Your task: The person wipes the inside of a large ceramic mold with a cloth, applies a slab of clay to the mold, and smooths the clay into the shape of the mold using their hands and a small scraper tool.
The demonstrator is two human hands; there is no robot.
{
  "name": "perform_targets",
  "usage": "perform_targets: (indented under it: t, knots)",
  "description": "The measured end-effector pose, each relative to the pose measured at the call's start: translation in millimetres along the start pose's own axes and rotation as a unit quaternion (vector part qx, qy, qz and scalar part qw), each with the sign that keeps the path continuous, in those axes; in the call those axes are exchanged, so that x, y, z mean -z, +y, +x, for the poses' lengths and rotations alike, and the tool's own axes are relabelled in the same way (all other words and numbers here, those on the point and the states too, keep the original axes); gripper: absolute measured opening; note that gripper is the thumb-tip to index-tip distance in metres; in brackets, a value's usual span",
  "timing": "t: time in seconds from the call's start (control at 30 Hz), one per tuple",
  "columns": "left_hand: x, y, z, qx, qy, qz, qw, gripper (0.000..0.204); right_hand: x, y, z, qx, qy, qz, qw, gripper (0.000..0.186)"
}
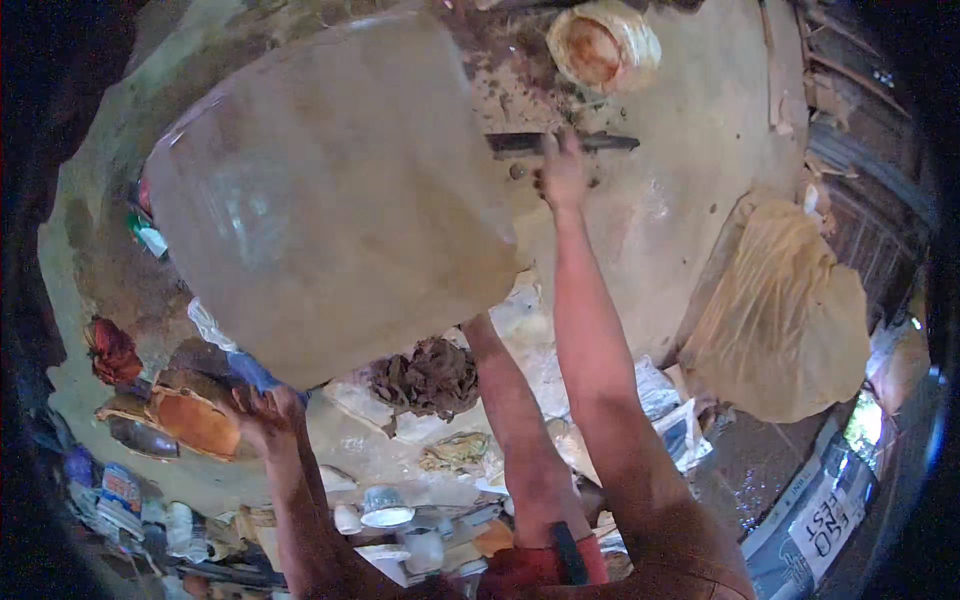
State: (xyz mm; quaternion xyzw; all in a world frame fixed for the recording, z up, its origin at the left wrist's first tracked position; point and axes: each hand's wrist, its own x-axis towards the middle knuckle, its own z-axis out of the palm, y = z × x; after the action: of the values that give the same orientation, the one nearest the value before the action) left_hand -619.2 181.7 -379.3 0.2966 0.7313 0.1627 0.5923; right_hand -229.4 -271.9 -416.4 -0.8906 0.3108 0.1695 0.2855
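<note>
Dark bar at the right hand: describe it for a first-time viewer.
Find the big grey-brown sheet filling the upper left. By its right edge, below the round pale tub, the dark bar runs sideways at the right hand. It's long, straight and nearly black, unlike the tub and sheet.

Red lower garment (525,572) with dark strip (569,553); bare forearms (585,310).

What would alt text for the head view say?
A person's right hand has fingers over a long dark bar beside a large brownish panel; the left hand is near the panel's lower edge, grip unclear.
</note>
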Motion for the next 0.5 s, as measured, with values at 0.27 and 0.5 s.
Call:
perform_targets:
  t: [0.27,0.5]
  knots:
    - [3,-7,-124,-0.231,0.06,0.201,0.95,0.068,-42,20,54,-0.056,0.021,-0.081,0.995,0.05]
    - [-116,12,-362,-0.36,-0.21,0.467,0.78,0.047,105,116,-48,-0.233,0.069,-0.005,0.97,0.061]
